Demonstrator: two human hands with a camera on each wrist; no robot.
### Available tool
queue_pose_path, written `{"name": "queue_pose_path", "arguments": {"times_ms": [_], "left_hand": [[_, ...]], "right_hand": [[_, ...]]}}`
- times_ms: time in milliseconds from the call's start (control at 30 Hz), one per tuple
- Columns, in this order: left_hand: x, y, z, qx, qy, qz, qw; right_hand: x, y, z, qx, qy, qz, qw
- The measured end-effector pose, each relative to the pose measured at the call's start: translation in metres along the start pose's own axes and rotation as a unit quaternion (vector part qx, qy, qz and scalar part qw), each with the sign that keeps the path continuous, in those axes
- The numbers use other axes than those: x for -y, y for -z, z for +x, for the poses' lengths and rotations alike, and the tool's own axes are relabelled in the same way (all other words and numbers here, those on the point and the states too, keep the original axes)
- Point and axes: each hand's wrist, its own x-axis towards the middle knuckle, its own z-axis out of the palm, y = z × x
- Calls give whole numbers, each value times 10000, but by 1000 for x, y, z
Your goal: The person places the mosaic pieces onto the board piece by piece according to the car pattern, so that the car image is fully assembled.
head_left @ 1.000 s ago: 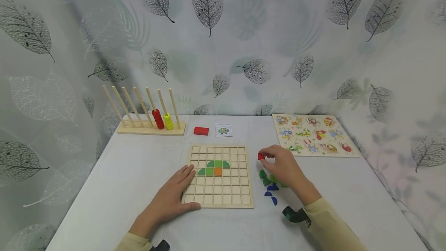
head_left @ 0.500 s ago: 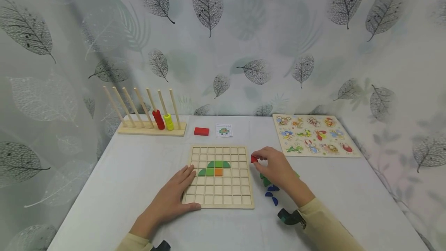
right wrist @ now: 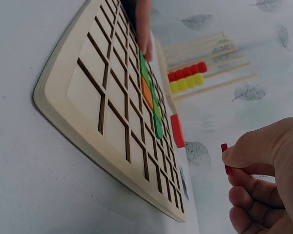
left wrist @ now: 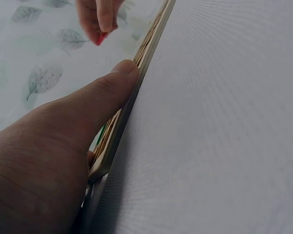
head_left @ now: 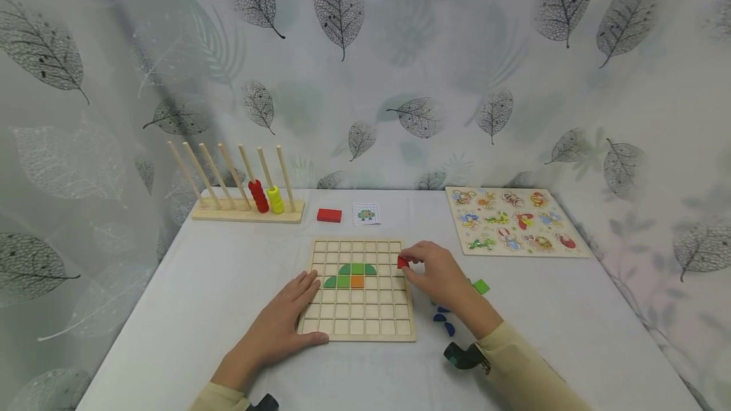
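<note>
A square wooden grid board lies in the middle of the table, with green pieces and one orange square set in its cells. My left hand rests along the board's left side, fingers straight and the thumb at its near edge. Over the board's right edge my right hand pinches a small flat red tile between thumb and fingertips. The right wrist view shows the red tile edge-on, held above the board's level, with the other fingers curled below.
Blue half-round pieces and a light green square lie right of the board, partly behind my right forearm. At the back stand a peg rack with red and yellow beads, a red block, a pattern card and an insect puzzle.
My right hand has moved left with the red tile, from beside the loose pieces to over the board's right edge. My left hand has stayed in place.
</note>
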Motion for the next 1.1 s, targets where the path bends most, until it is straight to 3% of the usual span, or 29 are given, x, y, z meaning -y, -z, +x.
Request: {"name": "queue_pose_path", "arguments": {"times_ms": [633, 1100], "left_hand": [[-1, -1, 0, -170, -120, 96, 9997], [0, -1, 1, 40, 51, -33, 10000]], "right_hand": [[16, -15, 6, 90, 57, 108, 9999], [23, -31, 9, 86, 37, 182, 9998]]}}
